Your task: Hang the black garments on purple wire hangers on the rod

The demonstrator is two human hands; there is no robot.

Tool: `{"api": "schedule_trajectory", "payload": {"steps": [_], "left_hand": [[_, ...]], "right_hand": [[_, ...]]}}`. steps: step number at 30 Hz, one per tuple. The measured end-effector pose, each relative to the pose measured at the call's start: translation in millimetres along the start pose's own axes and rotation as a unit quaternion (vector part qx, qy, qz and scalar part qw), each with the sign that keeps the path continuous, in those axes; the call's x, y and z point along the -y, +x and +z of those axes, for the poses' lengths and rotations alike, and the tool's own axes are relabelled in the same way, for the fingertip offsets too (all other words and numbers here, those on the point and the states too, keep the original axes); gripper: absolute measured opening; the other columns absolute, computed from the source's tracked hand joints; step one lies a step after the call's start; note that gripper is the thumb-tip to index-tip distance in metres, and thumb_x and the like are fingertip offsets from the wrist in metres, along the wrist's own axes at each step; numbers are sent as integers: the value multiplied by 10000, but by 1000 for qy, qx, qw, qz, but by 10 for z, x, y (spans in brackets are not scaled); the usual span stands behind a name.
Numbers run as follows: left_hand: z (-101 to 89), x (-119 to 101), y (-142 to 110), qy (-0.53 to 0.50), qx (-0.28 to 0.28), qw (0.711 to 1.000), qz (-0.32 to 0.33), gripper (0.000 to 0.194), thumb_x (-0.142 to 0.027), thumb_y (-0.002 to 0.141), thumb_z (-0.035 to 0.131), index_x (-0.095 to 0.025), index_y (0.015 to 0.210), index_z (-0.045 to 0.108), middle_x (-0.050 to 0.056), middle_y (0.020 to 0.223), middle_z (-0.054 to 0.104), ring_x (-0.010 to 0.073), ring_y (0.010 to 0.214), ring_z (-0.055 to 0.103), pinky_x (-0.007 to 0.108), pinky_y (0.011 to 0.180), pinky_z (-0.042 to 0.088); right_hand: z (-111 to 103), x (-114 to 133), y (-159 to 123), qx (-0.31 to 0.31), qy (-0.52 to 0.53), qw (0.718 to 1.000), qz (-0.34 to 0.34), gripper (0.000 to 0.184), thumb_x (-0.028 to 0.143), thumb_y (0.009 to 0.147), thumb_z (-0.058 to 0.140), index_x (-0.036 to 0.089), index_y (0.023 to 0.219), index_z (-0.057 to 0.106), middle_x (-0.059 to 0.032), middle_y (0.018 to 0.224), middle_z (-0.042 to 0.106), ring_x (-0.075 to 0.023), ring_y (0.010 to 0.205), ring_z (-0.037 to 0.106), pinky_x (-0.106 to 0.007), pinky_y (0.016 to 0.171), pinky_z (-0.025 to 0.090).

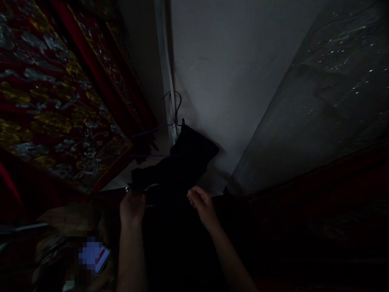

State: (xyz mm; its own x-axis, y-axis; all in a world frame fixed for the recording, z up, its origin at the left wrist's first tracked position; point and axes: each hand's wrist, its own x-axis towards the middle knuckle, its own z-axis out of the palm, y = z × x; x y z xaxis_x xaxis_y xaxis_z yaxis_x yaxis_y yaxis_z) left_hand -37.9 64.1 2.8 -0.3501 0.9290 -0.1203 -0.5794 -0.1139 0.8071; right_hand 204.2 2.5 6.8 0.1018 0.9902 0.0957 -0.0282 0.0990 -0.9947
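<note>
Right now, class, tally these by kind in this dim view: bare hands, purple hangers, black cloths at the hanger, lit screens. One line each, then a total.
Bare hands: 2 (left hand, right hand)
Purple hanger: 1
Black cloth at the hanger: 1
Lit screen: 1
Total: 5

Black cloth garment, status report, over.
Left hand at black cloth garment's left end; right hand curled nearby, grips unclear. Garment partly on thin purple hanger. Darkness hampers view.
</note>
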Motion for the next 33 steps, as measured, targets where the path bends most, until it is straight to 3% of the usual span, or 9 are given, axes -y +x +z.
{"api": "schedule_trajectory", "payload": {"steps": [4, 7, 11, 14, 19, 22, 24, 27, 33], "left_hand": [[240, 93, -305, -10, 34, 999, -3, 172, -352, 775, 692, -194, 841, 702, 21, 820, 731, 174, 832, 691, 287, 808, 535], [519, 27, -639, 67, 81, 992, 72, 222, -397, 768, 762, -214, 889, 725, 15, 901, 735, 176, 865, 685, 282, 808, 532], [847, -1, -1015, 262, 199, 923, 202, 166, -356, 858, 693, -211, 903, 760, 66, 1007, 723, 235, 1030, 665, 349, 941, 508], [918, -9, -1068, 313, 227, 883, 266, 156, -328, 899, 643, -223, 916, 757, 72, 1021, 694, 234, 1050, 650, 360, 968, 498], [676, -39, -879, 360, 341, 850, 177, 432, -357, 883, 664, -246, 1299, 631, 100, 1260, 679, 260, 1202, 624, 383, 1035, 495], [520, -40, -772, 420, 438, 790, 88, 448, -343, 852, 697, -256, 1290, 666, 91, 1268, 704, 281, 1158, 667, 412, 1009, 530], [469, -79, -707, 443, 459, 766, 71, 386, -320, 848, 695, -264, 1230, 709, 80, 1232, 726, 286, 1113, 693, 431, 1007, 532], [409, -230, -579, 455, 433, 775, 68, 322, -307, 842, 684, -258, 1154, 746, 87, 1148, 758, 302, 1083, 707, 453, 1010, 520], [44, -550, -158, 511, 327, 794, 29, 216, -262, 570, 831, -265, 774, 761, 52, 810, 784, 281, 765, 732, 357, 755, 572]], "right_hand": [[-155, -73, 51, -3, -78, 997, 14, 395, 569, 840, 591, 204, 689, 582, -6, 652, 543, -172, 668, 535, -297, 663, 407], [-160, 42, 24, 55, -98, 994, 6, 322, 486, 783, 706, 205, 934, 660, -61, 952, 683, -235, 922, 626, -352, 840, 468], [42, 285, -88, 134, -60, 985, -91, 568, 328, 767, 763, 257, 1294, 561, -74, 1315, 618, -264, 1219, 556, -406, 1065, 410], [139, 421, -87, 144, -46, 982, -113, 304, 264, 872, 577, 242, 1171, 628, -57, 1146, 679, -244, 1089, 605, -384, 997, 451], [-61, 726, 221, 232, -126, 962, -65, 183, 241, 799, 484, 205, 628, 541, 18, 594, 522, -146, 562, 484, -257, 523, 371], [-185, 923, 610, 195, -133, 962, -138, 180, 235, 786, 497, 207, 618, 553, 16, 603, 544, -153, 594, 519, -251, 542, 389], [-197, 949, 904, 133, -136, 958, -216, 134, 209, 796, 530, 204, 783, 663, -13, 799, 672, -191, 805, 620, -281, 731, 472], [-158, 775, 1233, 60, -176, 956, -227, 129, 244, 829, 606, 205, 919, 689, -46, 930, 713, -201, 908, 640, -313, 872, 458], [-408, 418, 1187, 55, -232, 947, -214, 347, 465, 944, 526, 206, 725, 602, 4, 678, 602, -170, 664, 542, -274, 668, 398]]}}
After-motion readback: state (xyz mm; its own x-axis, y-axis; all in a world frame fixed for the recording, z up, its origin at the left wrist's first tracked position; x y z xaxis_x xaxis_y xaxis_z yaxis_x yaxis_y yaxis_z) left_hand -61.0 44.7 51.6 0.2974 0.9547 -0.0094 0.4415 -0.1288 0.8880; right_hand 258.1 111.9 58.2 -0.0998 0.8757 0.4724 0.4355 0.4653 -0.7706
